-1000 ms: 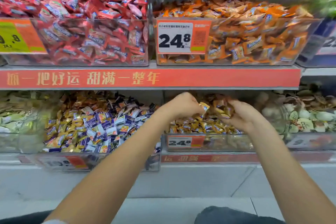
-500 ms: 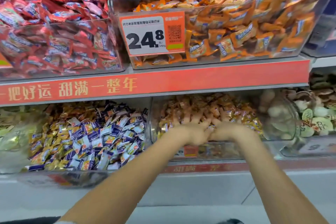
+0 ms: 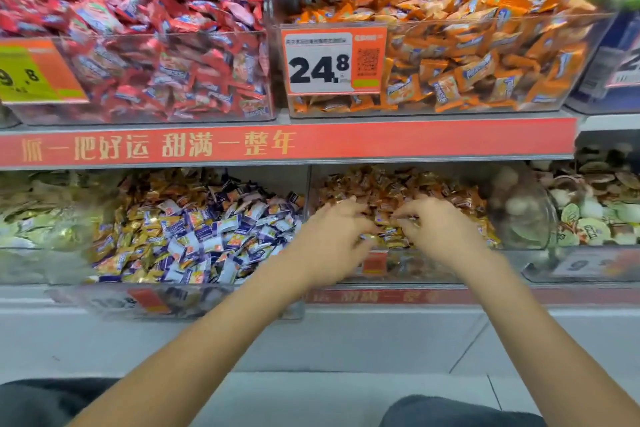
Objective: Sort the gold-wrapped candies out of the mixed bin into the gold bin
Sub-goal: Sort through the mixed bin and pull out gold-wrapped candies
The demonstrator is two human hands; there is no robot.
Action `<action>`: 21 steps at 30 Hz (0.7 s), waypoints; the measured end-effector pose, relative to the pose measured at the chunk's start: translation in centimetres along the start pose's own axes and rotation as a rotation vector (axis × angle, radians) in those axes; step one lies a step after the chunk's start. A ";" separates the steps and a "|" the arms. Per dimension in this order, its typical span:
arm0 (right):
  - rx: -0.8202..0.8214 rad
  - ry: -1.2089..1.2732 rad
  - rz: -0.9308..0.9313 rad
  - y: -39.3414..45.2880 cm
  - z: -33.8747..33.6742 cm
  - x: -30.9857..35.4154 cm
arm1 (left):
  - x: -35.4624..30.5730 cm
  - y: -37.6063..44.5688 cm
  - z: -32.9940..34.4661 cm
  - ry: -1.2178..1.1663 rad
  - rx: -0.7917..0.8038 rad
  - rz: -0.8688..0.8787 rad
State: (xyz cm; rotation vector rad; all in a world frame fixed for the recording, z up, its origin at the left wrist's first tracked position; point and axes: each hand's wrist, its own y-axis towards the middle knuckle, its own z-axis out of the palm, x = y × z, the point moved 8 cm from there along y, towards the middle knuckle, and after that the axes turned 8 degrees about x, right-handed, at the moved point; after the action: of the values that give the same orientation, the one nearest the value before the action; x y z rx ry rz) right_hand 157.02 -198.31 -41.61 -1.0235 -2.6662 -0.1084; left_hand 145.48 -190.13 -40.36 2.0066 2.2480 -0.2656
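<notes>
The mixed bin [image 3: 104, 298] sits on the lower shelf at the left, full of blue-and-white candies [image 3: 207, 236] mixed with gold-wrapped candies [image 3: 145, 253]. Right of it is the gold bin [image 3: 415, 267], holding a pile of gold candies [image 3: 398, 184]. Both hands are over the front of that pile. My left hand [image 3: 332, 236] and my right hand [image 3: 436, 229] face each other, fingers spread and loosely curved, fingertips blurred and close to the wrappers. I see no candy clearly held in either hand.
Above, a red shelf strip [image 3: 277, 144] carries a bin of red candies [image 3: 138, 45] and a bin of orange candies [image 3: 485, 55] with a 24.8 price tag [image 3: 332, 62]. Round cream and green sweets [image 3: 595, 218] lie at right, pale green wrappers [image 3: 31, 218] at far left.
One second ago both hands gripped gold candies above the gold bin. Half a second ago the fingers lay stretched over the pile. Now the fingers are loosely curved and drawn slightly back.
</notes>
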 end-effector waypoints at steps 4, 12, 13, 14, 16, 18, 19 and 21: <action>-0.204 0.340 -0.450 -4.6 -2.3 11.6 | 3.0 -11.0 -2.6 -0.107 -0.393 0.155; 0.359 0.147 -0.773 -0.1 7.1 30.9 | 18.8 -26.0 -2.4 -0.176 -0.719 -0.476; 0.370 0.079 -0.794 0.7 7.9 32.5 | 20.2 -27.0 -2.7 -0.183 -0.747 -0.543; 0.376 0.025 -0.811 1.7 8.6 33.9 | 21.3 -27.7 -2.8 -0.202 -0.772 -0.593; 0.401 -0.067 -0.862 3.3 10.1 36.5 | 23.0 -28.3 -3.0 -0.276 -0.806 -0.651; 0.398 -0.217 -0.940 4.5 12.1 39.0 | 24.3 -28.9 -2.8 -0.359 -0.822 -0.671; 0.392 -0.290 -0.968 4.9 13.3 40.1 | 24.7 -29.1 -2.6 -0.395 -0.816 -0.675; 0.408 -0.318 -0.957 5.5 15.3 41.4 | 25.6 -29.3 -2.1 -0.450 -0.788 -0.656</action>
State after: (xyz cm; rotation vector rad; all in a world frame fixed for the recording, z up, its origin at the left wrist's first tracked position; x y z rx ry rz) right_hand 127.76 -165.01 -44.50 0.4265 -3.0165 0.4194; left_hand 113.49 -167.97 -41.96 0.7242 2.1350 0.1089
